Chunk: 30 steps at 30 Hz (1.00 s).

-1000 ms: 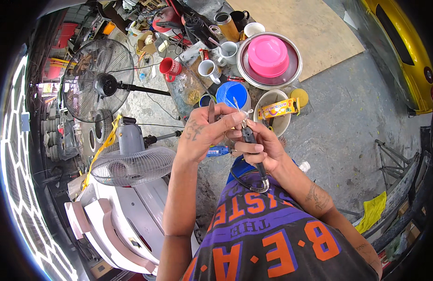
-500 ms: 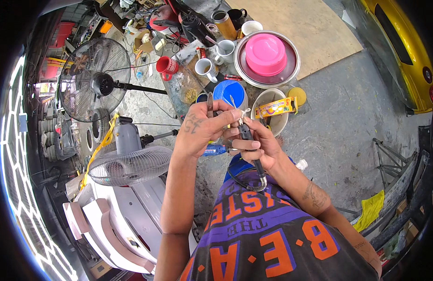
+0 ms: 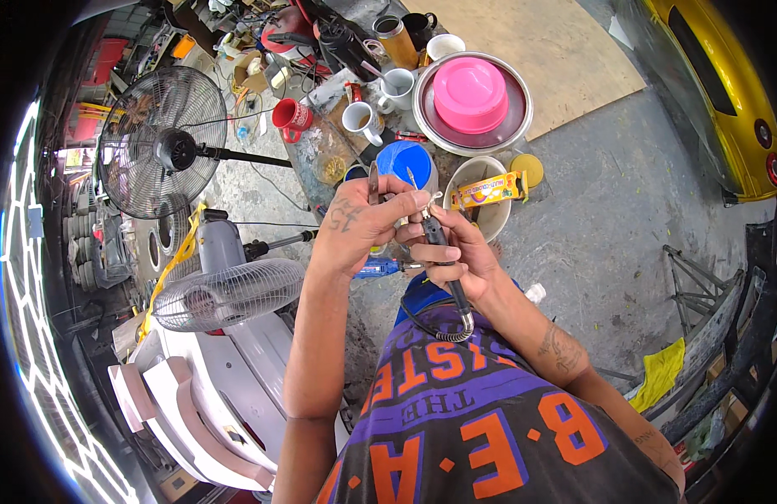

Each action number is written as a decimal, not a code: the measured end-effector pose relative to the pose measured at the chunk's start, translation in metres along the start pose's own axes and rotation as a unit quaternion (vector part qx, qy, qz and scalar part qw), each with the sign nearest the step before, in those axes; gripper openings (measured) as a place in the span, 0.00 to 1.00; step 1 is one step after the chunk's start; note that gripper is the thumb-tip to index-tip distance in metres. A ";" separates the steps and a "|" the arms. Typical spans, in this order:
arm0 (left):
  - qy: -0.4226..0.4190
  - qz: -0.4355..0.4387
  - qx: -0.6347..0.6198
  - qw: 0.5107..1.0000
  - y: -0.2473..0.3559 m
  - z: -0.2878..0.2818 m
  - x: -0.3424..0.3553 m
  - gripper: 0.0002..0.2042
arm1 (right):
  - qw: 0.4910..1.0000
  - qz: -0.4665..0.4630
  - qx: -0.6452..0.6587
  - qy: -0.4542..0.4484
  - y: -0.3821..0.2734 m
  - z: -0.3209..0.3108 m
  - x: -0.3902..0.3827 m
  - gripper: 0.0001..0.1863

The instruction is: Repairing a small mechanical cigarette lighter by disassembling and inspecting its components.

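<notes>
My right hand (image 3: pixel 468 256) is wrapped around a black rotary tool handpiece (image 3: pixel 439 237), whose flexible shaft (image 3: pixel 461 302) curves down to my shirt. A thin pointed bit (image 3: pixel 412 178) juts up beyond the fingertips. My left hand (image 3: pixel 359 223) is closed, thumb and fingers pinched at the handpiece's front end, around a small pale piece (image 3: pixel 435 202) too small to make out. A flat metal blade-like tool (image 3: pixel 373 179) pokes up between the left fingers; its lower part is hidden. Beyond the hands stands a blue-topped container (image 3: pixel 405 164).
A yellow box (image 3: pixel 489 191) lies across a white bucket (image 3: pixel 481 231). Several mugs, including a red one (image 3: pixel 292 118), stand near a metal basin (image 3: pixel 520 126) holding a pink bowl (image 3: pixel 470 94). Two fans (image 3: pixel 166 139) are at left. A blue tool body (image 3: pixel 377 268) shows below my left wrist.
The surroundings have shifted slightly left in the view. Both hands keep their grips, with only a small shift at the fingertips and bit.
</notes>
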<state>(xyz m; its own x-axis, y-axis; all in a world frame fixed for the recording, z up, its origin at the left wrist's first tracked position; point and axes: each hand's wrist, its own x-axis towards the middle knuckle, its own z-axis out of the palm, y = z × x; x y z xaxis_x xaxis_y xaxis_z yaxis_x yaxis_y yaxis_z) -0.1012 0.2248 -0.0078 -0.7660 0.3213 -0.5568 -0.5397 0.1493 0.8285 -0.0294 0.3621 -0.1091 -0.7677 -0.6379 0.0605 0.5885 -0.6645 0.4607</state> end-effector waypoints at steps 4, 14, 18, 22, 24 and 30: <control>-0.025 -0.009 0.003 1.000 -0.003 -0.010 0.000 0.09 | 1.000 0.003 0.012 -0.003 0.001 -0.002 0.001 0.14; -0.005 0.015 0.037 0.999 -0.005 -0.004 0.000 0.10 | 1.000 0.010 0.014 -0.001 0.002 -0.004 0.001 0.15; -0.025 0.003 0.021 0.999 -0.007 -0.009 0.000 0.10 | 1.000 0.015 0.022 -0.007 0.002 -0.008 0.000 0.15; -0.030 -0.037 -0.005 0.999 -0.001 -0.006 -0.004 0.11 | 0.999 -0.007 0.050 0.007 0.003 -0.006 -0.001 0.14; -0.031 -0.041 0.002 0.999 -0.005 -0.005 -0.002 0.10 | 0.999 -0.018 0.028 0.021 0.001 -0.007 -0.001 0.14; 0.010 -0.011 0.001 1.000 -0.008 -0.002 0.001 0.10 | 1.000 -0.008 0.008 0.026 0.000 -0.010 -0.001 0.14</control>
<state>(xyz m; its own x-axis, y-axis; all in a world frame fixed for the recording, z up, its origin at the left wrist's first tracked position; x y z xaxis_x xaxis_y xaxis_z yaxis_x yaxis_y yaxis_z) -0.0983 0.2224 -0.0156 -0.7613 0.2983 -0.5757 -0.5555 0.1580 0.8164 -0.0264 0.3587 -0.1182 -0.7625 -0.6470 0.0075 0.5721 -0.6688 0.4748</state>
